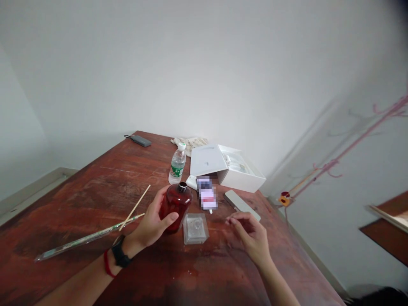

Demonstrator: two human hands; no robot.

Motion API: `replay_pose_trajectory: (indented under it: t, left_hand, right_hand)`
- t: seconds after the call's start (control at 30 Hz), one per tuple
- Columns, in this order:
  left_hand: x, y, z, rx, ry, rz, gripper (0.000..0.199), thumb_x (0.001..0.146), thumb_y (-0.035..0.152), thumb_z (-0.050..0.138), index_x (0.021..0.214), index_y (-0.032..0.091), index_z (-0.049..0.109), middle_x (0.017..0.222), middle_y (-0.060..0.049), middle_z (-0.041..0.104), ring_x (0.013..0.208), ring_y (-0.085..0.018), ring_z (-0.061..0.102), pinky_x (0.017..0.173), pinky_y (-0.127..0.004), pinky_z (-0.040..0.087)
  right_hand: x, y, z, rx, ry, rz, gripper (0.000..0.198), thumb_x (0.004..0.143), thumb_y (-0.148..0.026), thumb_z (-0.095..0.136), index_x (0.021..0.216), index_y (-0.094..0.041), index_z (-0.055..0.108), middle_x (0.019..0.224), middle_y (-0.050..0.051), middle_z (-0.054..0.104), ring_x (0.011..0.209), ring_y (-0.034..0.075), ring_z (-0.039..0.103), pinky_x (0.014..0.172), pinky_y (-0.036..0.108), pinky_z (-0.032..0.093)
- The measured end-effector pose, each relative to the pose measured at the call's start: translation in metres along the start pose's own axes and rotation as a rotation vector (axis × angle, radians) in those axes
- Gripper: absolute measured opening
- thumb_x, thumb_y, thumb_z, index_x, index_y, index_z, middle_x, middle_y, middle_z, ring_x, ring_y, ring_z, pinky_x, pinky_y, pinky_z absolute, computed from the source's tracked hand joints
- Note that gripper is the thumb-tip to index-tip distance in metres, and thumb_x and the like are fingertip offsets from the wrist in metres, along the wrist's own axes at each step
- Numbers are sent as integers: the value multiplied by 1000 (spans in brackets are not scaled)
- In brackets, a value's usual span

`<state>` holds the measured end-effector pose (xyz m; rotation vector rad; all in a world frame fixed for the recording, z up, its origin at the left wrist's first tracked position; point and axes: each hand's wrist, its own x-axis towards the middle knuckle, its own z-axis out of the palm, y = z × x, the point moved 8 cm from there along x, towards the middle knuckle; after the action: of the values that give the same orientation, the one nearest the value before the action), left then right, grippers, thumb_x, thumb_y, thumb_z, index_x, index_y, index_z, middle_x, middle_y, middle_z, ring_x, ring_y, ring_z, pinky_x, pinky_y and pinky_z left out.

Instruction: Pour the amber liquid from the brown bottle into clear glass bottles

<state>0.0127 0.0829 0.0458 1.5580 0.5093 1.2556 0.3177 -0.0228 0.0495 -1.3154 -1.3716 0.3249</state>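
My left hand (152, 224) is wrapped round a dark reddish-brown bottle (179, 205), which stands nearly upright with its narrow neck bare of a cap. To the right, my right hand (251, 236) is raised over the table with thumb and fingertips pinched together. Whatever may be between those fingertips is too small to make out. Between the two hands sits a small clear plastic box (195, 229). Behind the brown bottle is a clear water bottle (177, 165) with a green label and a white cap. A long pale case (242, 205) lies just beyond my right hand.
On the wooden table (153, 276), an open white box (242, 180) stands near the wall beside a pale cloth (194, 142). Wooden chopsticks (135, 207) and a wrapped pair (83, 241) lie left. A phone (207, 196) and a grey device (140, 140) lie further back.
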Motion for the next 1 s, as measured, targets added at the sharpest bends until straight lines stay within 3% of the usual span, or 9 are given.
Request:
replay_pose_trajectory:
  t: [0.13,0.2,0.33,0.43,0.57,0.73,1.0]
  left_hand:
    - [1,2,1,74,10,62,86,95,71,76,155,18,48,151,-21,64,140,-38,63,125,-54,44]
    - [1,2,2,108,3,79,86,96,73,73,156,17,46,150,-22,65,138,-38,65,123,-54,46]
    - [0,1,4,174,-25,101,88,95,74,73,158,18,46,149,-21,66,137,-39,65,122,-54,47]
    - [0,0,3,218,-35,109,88,96,74,71,159,19,45,150,-21,65,139,-39,64,122,-54,46]
    - [0,-1,0,286,-38,133,86,98,75,67,157,18,45,150,-21,64,141,-39,62,124,-55,44]
    - [1,-3,-3,380,-60,165,90,97,79,64,159,18,44,154,-22,61,145,-40,59,126,-56,41]
    - [1,-1,-2,469,-116,202,91,97,81,63,159,17,44,155,-23,61,145,-41,59,125,-56,42]
  right_hand:
    - [-45,10,13,67,115,118,37,93,-61,79,86,-25,75,71,10,79,60,27,75,54,39,63]
    - [-52,6,24,121,70,117,40,91,-63,80,82,-25,75,63,7,76,51,25,71,48,36,61]
    - [-45,-4,18,107,165,103,49,96,-71,69,85,-23,73,47,0,64,28,15,46,30,27,36]
    - [-34,-7,18,99,163,79,62,104,-75,50,74,-24,68,39,-5,46,33,16,45,37,29,39]
    - [-27,-5,28,30,141,36,60,99,-73,61,66,-23,66,52,-1,55,49,17,51,49,30,41]
    - [-25,3,41,-15,164,21,69,98,-74,60,52,-24,44,49,-3,43,50,14,39,51,30,31]
    - [-30,8,48,-22,137,39,70,99,-72,58,51,-25,40,48,-4,40,50,13,38,53,30,29]
